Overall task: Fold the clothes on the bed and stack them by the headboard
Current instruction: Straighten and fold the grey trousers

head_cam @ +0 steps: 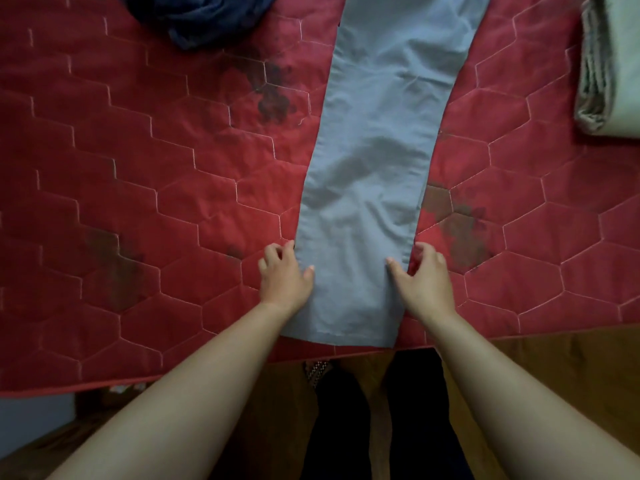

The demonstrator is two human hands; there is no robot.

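Looking down through the head camera, I see the pale blue trousers (pixel 377 150) lying flat on the red quilted bedspread (pixel 138 168) as one long band. Their long axis runs from the lower centre of the frame to the top edge, leaning a little to the right as it climbs. The hem end points down toward me and stops just inside the near edge of the bedspread. The wider end runs out of the top of the frame.

My left hand (pixel 285 275) is at the band's left side edge, a little above the hem. Its thumb lies on top of the cloth and its fingers are curled against the edge. My right hand (pixel 424 275) mirrors it on the right side edge at about the same height, thumb on the cloth and fingers curled beside it. Each hand looks to be pinching its edge, though I cannot tell whether the fingertips reach under the fabric. The trousers lie between the two hands, with only the hem below them and most of the length above.

A crumpled dark blue garment (pixel 204 15) sits in the upper left of the frame. A folded pale cloth (pixel 609 64) sits at the upper right edge. Both are apart from the trousers. Wooden floor (pixel 554 368) shows along the bottom.
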